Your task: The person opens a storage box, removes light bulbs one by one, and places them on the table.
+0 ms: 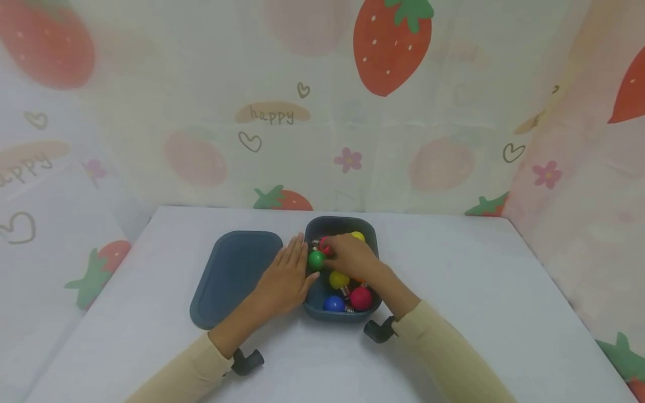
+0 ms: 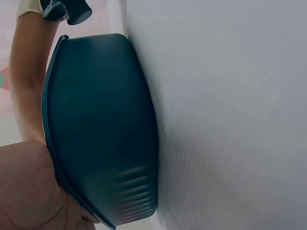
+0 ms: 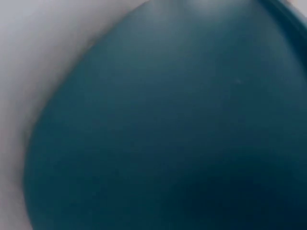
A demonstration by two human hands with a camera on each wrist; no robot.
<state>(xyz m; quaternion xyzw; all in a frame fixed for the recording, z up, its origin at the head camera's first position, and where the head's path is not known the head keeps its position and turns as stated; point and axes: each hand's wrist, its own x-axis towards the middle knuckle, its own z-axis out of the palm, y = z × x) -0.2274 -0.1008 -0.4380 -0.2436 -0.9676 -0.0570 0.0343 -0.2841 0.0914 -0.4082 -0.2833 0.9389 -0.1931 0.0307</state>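
A dark blue-green plastic box (image 1: pixel 340 317) holds several coloured light bulbs with screw bases. My left hand (image 1: pixel 283 280) lies against the box's left rim with its fingers straight; the left wrist view shows this hand (image 2: pixel 29 187) at the rim beside the box wall (image 2: pixel 100 110). Inside the box, my right hand (image 1: pixel 353 256) has its fingers curled over a red bulb (image 1: pixel 325 245), which they partly hide. A green bulb (image 1: pixel 317 261) sits right beside its fingertips. Only the box's outer wall (image 3: pixel 144 120) fills the right wrist view, blurred.
Left of the box lies a flat dark blue lid (image 1: pixel 242 263). Yellow (image 1: pixel 339 279), blue (image 1: pixel 334 304) and red (image 1: pixel 361 298) bulbs are nearer the box's front; another yellow bulb (image 1: pixel 358 236) is at the back. A strawberry-print curtain (image 1: pixel 393 151) stands behind the white table (image 1: pixel 478 313).
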